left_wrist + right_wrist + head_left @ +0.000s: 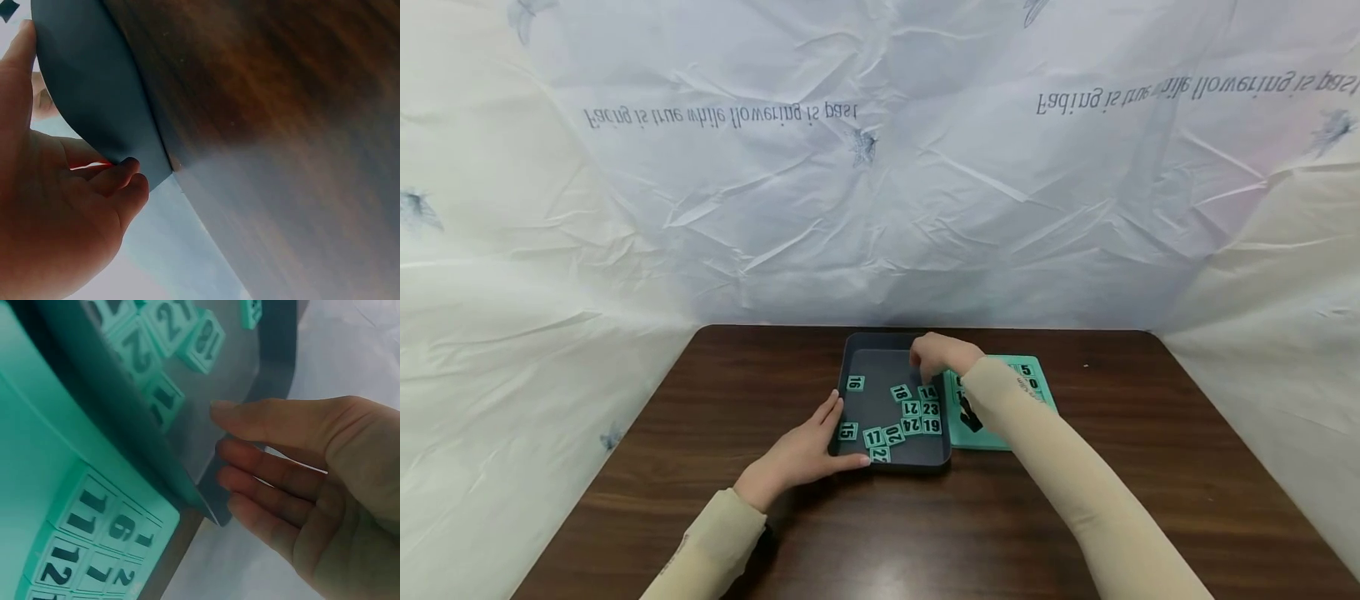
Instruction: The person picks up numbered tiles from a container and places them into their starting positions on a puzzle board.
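Tray [880, 400] first: I see the dark grey shallow tray lying on the brown wooden table [1150, 467], about at the middle of it, with loose teal number tiles [910, 417] scattered inside. From the head view I can read 16, 15, 17, 18, 14, 21, 23, 24 and 19 among them; most cluster toward the tray's right half, while 16 and 15 lie apart near its left wall.

Nearest to me, my left hand [801, 454] rests at the tray's near left corner, fingers fairly straight along the left wall and thumb against the front edge. The left wrist view shows that hand [56, 206] pressed against the tray's outer wall [94, 87], fingertips touching the rim; it steadies rather than grips.

Farther along, my right hand [942, 354] reaches over the tray's far right part, just above the 14 tile. The right wrist view shows its fingers [269, 425] loosely extended beside the tray's corner, holding nothing that I can see.

Just right of the tray, touching it, lies a teal board [992, 417] with numbered tiles seated in it; my right sleeve [1060, 475] crosses over it.

Behind the table hangs a crinkled white sheet [880, 167] with printed lettering.
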